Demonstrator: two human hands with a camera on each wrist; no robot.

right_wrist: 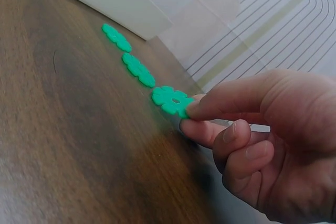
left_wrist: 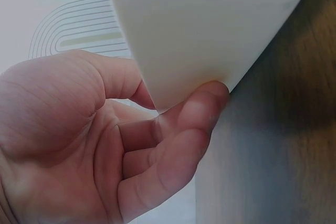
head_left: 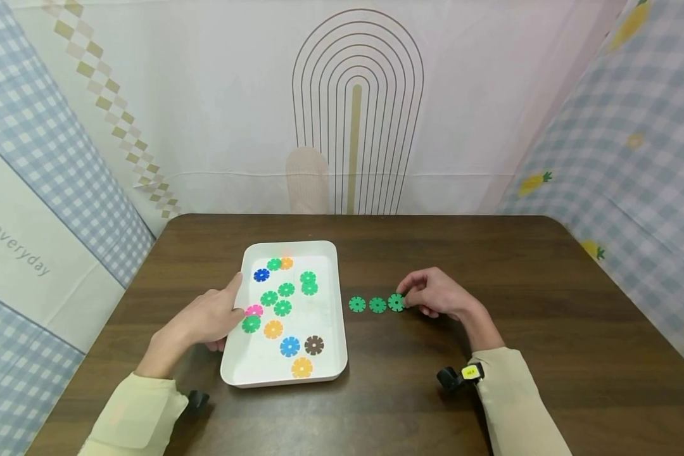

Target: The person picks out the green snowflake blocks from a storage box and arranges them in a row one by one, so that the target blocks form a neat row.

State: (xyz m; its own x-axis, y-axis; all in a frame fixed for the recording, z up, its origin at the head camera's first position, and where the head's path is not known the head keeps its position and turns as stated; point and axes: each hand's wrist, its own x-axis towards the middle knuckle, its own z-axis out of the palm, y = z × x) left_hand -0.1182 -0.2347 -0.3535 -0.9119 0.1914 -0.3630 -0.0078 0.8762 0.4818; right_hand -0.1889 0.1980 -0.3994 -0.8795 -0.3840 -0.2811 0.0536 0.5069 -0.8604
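Note:
My left hand (head_left: 209, 315) grips the left rim of a white tray (head_left: 342, 354), thumb over the edge; in the left wrist view its fingers (left_wrist: 202, 108) press the tray's outer side. Several snowflake discs lie inside, among them green ones (head_left: 282, 308), a dark blue one (head_left: 261, 275) and a brown one (head_left: 314, 345). To the right of the tray, my right hand (head_left: 437, 292) pinches a green snowflake disc (right_wrist: 170, 99) between thumb and index finger, tilted close over the table. It lines up with two more green discs, a middle one (head_left: 377, 305) and a left one (head_left: 357, 304).
The brown wooden table (head_left: 410, 405) runs back to a pale patterned cloth (head_left: 234, 114). Checked cloth hangs at both sides. Orange discs (head_left: 273, 329), a light blue disc (head_left: 289, 346) and a pink disc (head_left: 254, 310) also lie in the tray. Each wrist wears a dark camera mount (head_left: 450, 379).

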